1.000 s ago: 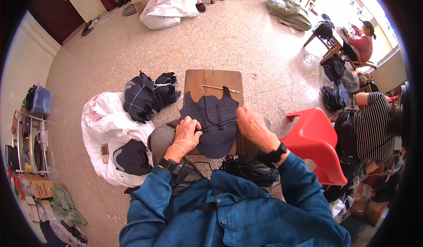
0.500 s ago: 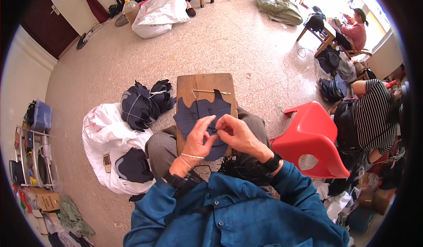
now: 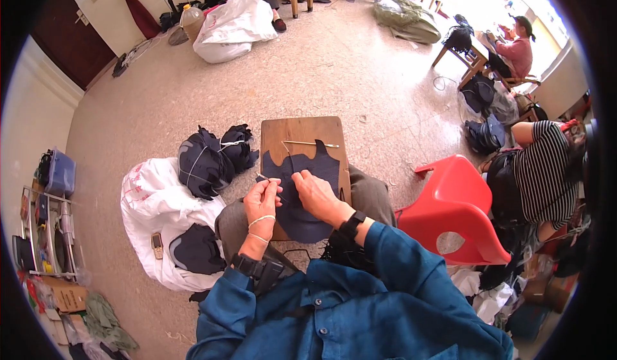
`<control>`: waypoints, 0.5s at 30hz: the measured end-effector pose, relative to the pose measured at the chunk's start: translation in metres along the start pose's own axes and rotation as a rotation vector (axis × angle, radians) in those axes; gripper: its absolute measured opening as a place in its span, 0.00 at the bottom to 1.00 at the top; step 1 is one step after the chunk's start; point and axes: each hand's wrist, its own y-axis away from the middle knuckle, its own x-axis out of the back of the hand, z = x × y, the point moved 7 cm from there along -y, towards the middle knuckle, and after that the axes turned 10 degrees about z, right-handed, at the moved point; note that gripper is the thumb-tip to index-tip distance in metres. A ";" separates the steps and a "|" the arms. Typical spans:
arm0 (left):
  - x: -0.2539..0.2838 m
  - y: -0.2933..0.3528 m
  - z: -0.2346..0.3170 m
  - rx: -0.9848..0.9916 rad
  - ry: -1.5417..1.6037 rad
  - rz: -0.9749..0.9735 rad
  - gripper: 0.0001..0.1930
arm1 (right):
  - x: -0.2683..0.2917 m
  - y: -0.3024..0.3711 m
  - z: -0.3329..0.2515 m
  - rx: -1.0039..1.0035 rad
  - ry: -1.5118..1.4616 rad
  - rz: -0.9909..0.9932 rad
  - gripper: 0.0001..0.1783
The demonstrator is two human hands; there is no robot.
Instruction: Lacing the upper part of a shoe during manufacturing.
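On a small wooden stool top (image 3: 273, 128) in front of me lies a dark navy cut fabric piece (image 3: 307, 227) with pointed corners. Over its left part, my left hand (image 3: 257, 200) is closed in a pinch; a small pale tip shows at its fingertips, too small to name. My right hand (image 3: 319, 199) bends over the middle of the fabric, thumb and fingers pressed together, and what they hold is hidden. A slim pale rod-like tool (image 3: 312, 144) rests across the top of the fabric. A thin dark line, like thread, runs from its left end toward my right hand.
To the left sit a tied navy fabric bundle (image 3: 204, 164) and a white sack (image 3: 151, 193) bearing a phone (image 3: 157, 245) and dark cloth (image 3: 196, 251). A red plastic chair (image 3: 450, 199) stands at right, beside a person in a striped top (image 3: 543, 173).
My hands have moved apart: the left went left to the fabric's edge, the right shifted slightly left and down. Stool and fabric appear slightly lower in view.
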 end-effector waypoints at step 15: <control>-0.033 -0.018 -0.043 0.423 0.239 -0.141 0.13 | 0.022 0.036 -0.006 0.130 -0.223 0.130 0.21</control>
